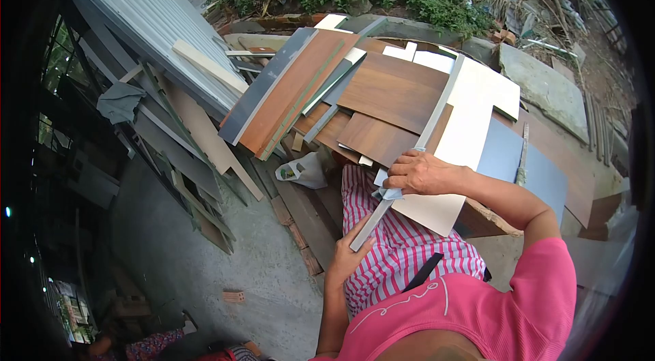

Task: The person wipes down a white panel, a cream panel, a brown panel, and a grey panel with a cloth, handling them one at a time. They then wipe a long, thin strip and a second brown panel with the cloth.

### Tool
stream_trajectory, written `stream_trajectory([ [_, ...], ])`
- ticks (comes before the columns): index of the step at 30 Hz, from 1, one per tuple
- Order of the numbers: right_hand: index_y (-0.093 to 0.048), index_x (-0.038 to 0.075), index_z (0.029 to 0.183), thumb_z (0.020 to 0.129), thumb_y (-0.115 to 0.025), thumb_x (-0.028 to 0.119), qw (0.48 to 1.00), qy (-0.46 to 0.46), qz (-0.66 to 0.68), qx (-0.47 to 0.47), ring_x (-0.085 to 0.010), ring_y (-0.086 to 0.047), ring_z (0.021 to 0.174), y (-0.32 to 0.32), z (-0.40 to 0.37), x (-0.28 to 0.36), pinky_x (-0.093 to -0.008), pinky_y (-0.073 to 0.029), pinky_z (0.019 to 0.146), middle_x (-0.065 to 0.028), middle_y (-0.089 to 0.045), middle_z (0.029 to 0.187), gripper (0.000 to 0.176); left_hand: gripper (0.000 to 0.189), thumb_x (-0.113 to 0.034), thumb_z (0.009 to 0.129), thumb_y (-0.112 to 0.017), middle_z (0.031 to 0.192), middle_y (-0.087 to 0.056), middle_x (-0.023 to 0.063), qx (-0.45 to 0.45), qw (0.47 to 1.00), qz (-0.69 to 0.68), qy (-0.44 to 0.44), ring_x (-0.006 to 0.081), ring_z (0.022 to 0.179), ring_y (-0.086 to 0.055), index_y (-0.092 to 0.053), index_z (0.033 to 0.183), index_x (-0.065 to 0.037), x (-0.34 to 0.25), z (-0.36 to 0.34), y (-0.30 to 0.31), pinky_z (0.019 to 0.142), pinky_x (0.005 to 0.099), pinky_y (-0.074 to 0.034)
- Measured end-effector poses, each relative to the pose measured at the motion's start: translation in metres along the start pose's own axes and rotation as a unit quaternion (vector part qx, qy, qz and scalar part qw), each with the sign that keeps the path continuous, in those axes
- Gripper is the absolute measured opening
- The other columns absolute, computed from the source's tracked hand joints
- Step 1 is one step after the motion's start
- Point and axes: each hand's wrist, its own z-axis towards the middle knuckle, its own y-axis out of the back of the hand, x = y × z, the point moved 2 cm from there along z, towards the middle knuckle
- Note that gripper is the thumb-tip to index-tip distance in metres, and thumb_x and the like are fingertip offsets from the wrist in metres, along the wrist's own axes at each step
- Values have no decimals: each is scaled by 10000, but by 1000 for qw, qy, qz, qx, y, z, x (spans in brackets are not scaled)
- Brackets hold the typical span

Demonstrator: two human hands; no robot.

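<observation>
To my left, the left grip [349, 253] is clasped round the near end of a long grey strip [439, 104] slanting over stacked boards [392, 86]; rightward, the right grip [424, 172] clamps a pale-blue cloth [389, 193] against it.

The right hand [426, 171] covers part of the strip [438, 109] and much of the cloth [391, 194], so the cloth's full shape cannot be told. On the left hand [349, 255], some fingers disappear behind the strip's near end. What fills the bag [310, 171] is too small to tell. The metal sheets [147, 6] run out of view up top. Lower left, a person [153, 347] is blurred and cut off.
</observation>
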Motion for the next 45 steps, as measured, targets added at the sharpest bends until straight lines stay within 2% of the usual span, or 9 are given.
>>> stream_trajectory([
  [3,-543,125,1010,755,-637,233,999,16,-33,9,-195,-568,894,-4,-5,3,-378,-465,813,-16,-539,879,292,669,-331,819,-677,1314,-478,151,58,998,-2,0,182,1195,-460,-399,1341,-18,8,-8,2,992,322,-357],
  [6,-535,127,979,763,-617,229,999,-4,-35,-24,-190,-564,894,6,-16,9,-376,-466,808,-8,-531,878,252,1153,-704,619,-639,1430,-268,220,48,975,-217,17,311,1340,-245,-208,1404,23,16,-18,5,1084,443,-217],
  [9,-522,137,1010,789,-586,223,998,-20,-35,-49,-185,-558,910,10,-25,12,-374,-463,815,-4,-530,903,246,1106,-707,642,-618,1408,-308,206,-77,943,-317,68,313,1338,-255,-177,1430,-68,19,-23,1,1047,520,-260],
  [11,-517,146,1026,794,-574,214,996,-52,-23,-72,-185,-553,927,16,-33,18,-369,-454,831,-5,-532,933,248,1061,-705,693,-560,1402,-301,219,-73,929,-355,71,340,1312,-300,-138,1432,-71,30,-23,-6,1011,570,-306],
  [14,-519,148,1021,790,-569,204,996,-46,-33,-68,-190,-549,946,3,-43,23,-368,-439,855,-9,-536,960,242,898,-646,790,-494,1378,-341,220,60,788,-603,103,381,1238,-398,-209,1396,-49,29,-21,-22,989,558,-362],
  [17,-519,145,1013,788,-568,185,995,-51,-28,-81,-193,-547,970,-4,-52,31,-371,-427,875,-10,-543,995,234,856,-613,805,-516,1351,-381,226,-47,753,-626,198,393,1244,-388,-253,1365,-22,33,-20,-30,961,543,-403],
  [21,-511,157,1089,740,-653,190,993,-80,-11,-92,-197,-530,1013,-17,-60,38,-380,-407,902,-12,-557,1064,378,664,-448,885,-520,1325,-415,231,28,636,-735,233,405,1220,-415,-321,1326,7,28,-20,-33,963,506,-428],
  [35,-436,89,1319,926,-441,370,995,-48,87,11,-283,-310,1321,-55,-44,63,-471,-244,1081,-77,-358,1418,483,486,-253,947,-446,1306,-431,227,9,786,-567,248,402,1199,-443,-298,1336,-2,21,-24,-46,991,507,-405],
  [45,-364,95,1360,954,-365,330,876,-475,-58,-62,-289,-217,1357,-45,-131,-149,-475,-193,1094,-81,-282,1455,469,472,-235,942,-452,1282,-437,271,-1,815,-528,239,420,1178,-457,-333,1304,43,22,-23,-46,977,480,-429],
])
